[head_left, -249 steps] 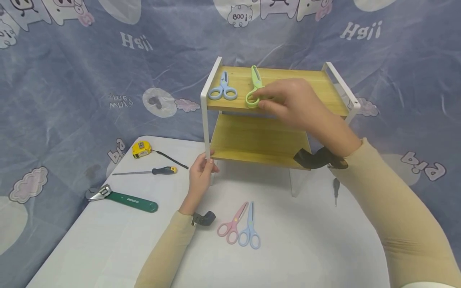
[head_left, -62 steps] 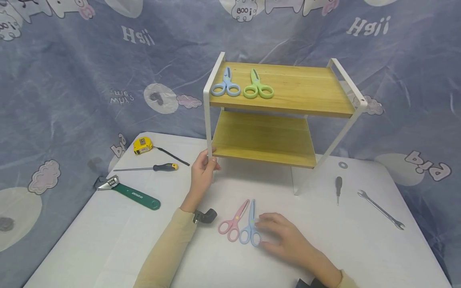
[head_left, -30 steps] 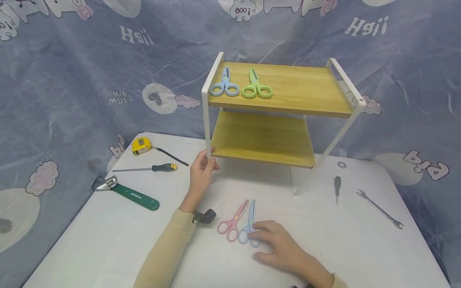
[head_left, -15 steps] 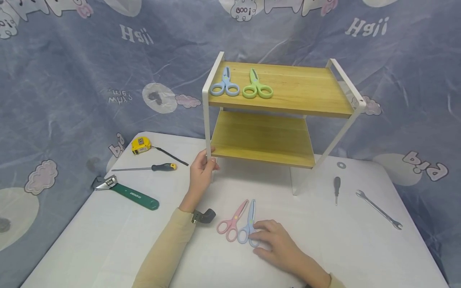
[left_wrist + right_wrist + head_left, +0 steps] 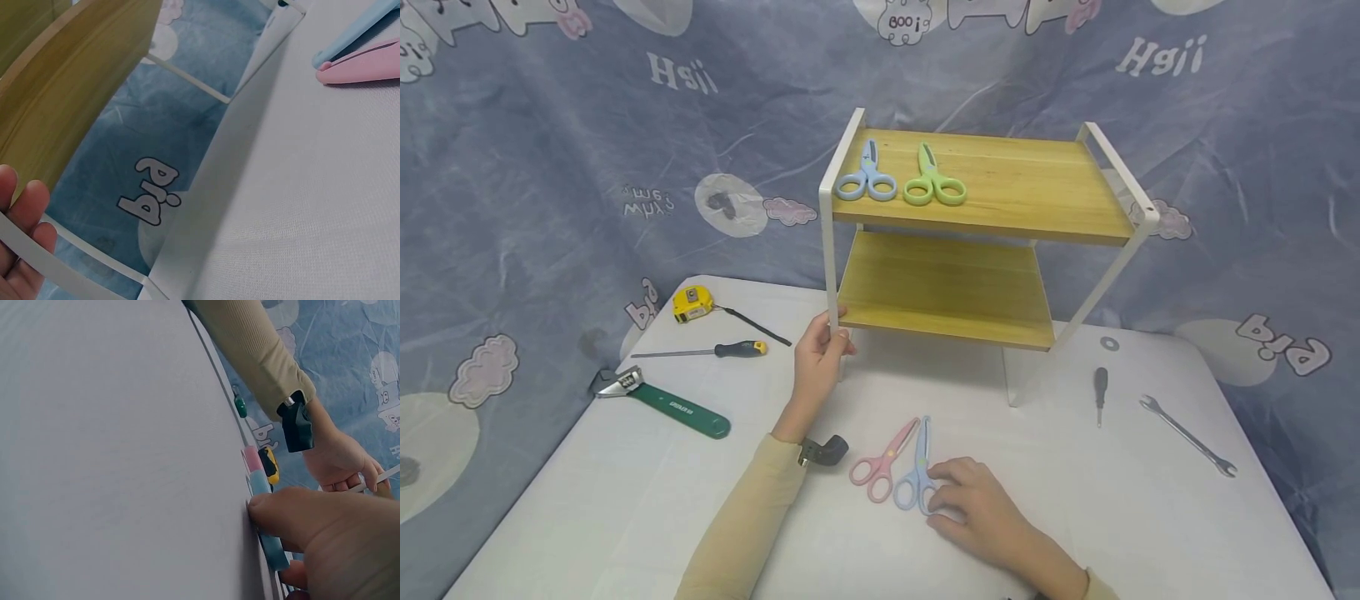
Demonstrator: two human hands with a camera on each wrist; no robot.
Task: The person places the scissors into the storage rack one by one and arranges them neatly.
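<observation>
My left hand (image 5: pixel 815 367) grips the white front-left leg (image 5: pixel 829 267) of a two-tier wooden shelf, its fingers wrapped behind it. On the table, my right hand (image 5: pixel 977 510) pinches the right handle ring of a pair of light blue scissors (image 5: pixel 922 454). In the right wrist view, the thumb (image 5: pixel 265 509) lies against the blue handle (image 5: pixel 272 550), with a fingertip beyond it. Pink scissors (image 5: pixel 891 454) lie just left of the blue pair, blades pointing toward the shelf. Another pair of blue scissors (image 5: pixel 868 177) and green scissors (image 5: pixel 929 177) lie side by side on the top board.
At left on the white table lie a yellow tape measure (image 5: pixel 692 303), a long screwdriver (image 5: pixel 739 349) and a green-handled adjustable wrench (image 5: pixel 679 408). To the right are a washer (image 5: pixel 1108 342), a small screwdriver (image 5: pixel 1101 387) and an open-end wrench (image 5: pixel 1187 435). A patterned curtain (image 5: pixel 587 167) hangs behind.
The green scissors, held by my right hand at first, now lie on the top board. That hand has come down to the table's blue scissors and closed in on their handle. The left hand stays put.
</observation>
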